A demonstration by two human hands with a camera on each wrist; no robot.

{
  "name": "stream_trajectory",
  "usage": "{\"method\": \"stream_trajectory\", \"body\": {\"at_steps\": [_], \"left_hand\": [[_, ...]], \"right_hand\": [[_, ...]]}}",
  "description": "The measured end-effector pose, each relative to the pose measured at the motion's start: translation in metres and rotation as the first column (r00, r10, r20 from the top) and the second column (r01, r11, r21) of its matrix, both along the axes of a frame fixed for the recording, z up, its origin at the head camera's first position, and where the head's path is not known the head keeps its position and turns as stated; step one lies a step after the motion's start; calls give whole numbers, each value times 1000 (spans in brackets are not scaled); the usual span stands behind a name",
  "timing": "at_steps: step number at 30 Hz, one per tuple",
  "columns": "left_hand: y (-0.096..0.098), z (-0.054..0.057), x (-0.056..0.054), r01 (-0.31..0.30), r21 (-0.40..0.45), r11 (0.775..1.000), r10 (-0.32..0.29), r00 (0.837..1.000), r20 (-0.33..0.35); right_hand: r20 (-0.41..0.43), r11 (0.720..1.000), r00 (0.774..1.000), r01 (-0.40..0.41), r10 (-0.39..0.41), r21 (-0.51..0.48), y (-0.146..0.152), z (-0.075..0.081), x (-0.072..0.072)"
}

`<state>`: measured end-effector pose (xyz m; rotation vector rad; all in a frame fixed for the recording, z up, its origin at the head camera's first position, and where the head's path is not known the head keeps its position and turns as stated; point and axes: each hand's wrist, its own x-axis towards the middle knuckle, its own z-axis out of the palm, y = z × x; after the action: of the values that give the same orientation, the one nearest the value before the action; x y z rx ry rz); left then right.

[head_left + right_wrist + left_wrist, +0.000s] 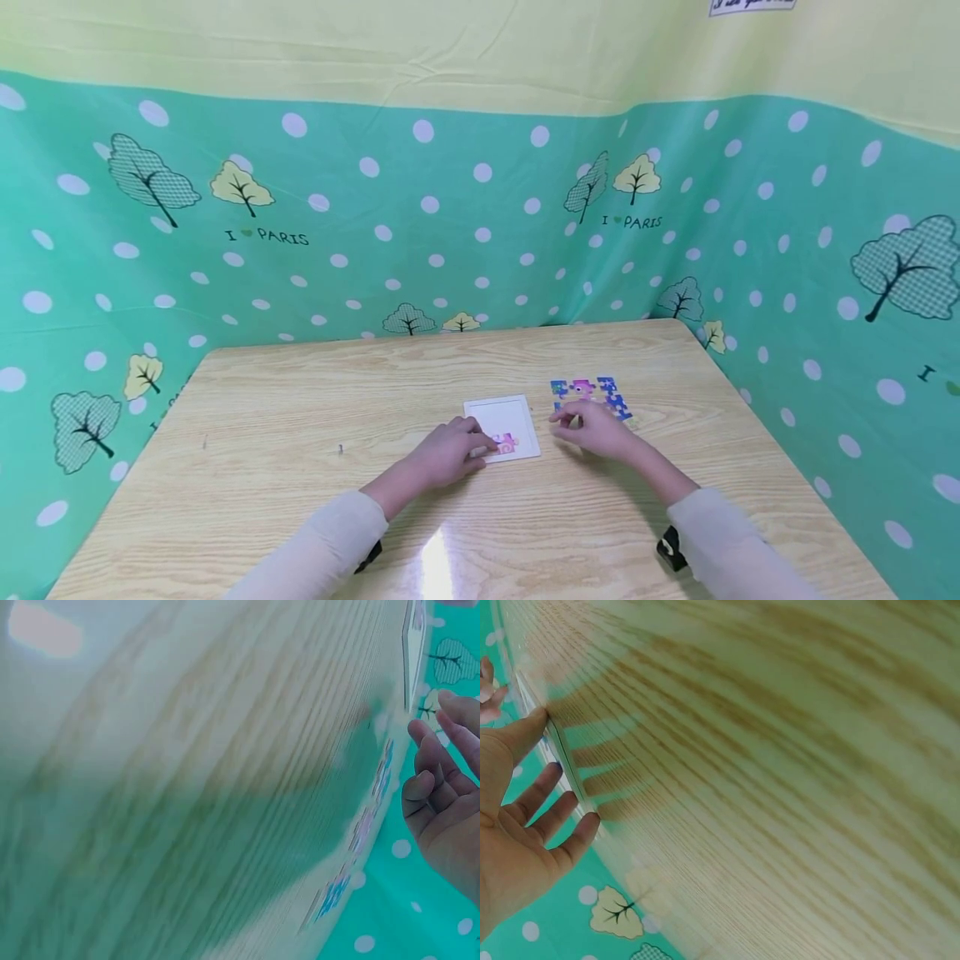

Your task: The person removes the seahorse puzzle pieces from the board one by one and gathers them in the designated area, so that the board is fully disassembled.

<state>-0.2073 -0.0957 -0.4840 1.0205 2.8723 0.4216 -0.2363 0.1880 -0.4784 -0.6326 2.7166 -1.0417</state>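
In the head view a white square puzzle tray (501, 415) lies on the table, with pink and white jigsaw pieces (507, 444) in its near part. My left hand (448, 452) reaches over the tray's near left corner, fingertips on the pieces and partly covering them. The left wrist view shows that hand (532, 802) with spread, relaxed fingers along the tray's edge (562, 754). My right hand (592, 427) hovers between the tray and a group of loose jigsaw pieces (606, 385), hiding some of them. Its fingers are loosely bent (442, 765), with nothing visible between thumb and forefinger.
The wood-grain table (300, 433) is bordered behind and at the sides by a green dotted curtain (337, 225). A small dark mark (341, 449) shows on the table left of the tray. Black wrist straps (671, 548) sit under the sleeves.
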Motion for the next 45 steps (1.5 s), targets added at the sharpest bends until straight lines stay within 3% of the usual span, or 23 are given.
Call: {"method": "stream_trajectory", "body": {"at_steps": [21,35,45], "left_hand": [[0,-1,-1,5,-4,1000,-5,1000,-7],[0,-2,-2,11,-6,1000,-11,1000,-22],[-1,-4,-2,13,5,1000,-13,999,-31]], "right_hand": [[60,996,995,-70,74,-61,-43,-4,3],[101,998,993,-51,55,-48,-65,-10,5],[86,999,996,-36,37,-18,-70,-11,3]]}}
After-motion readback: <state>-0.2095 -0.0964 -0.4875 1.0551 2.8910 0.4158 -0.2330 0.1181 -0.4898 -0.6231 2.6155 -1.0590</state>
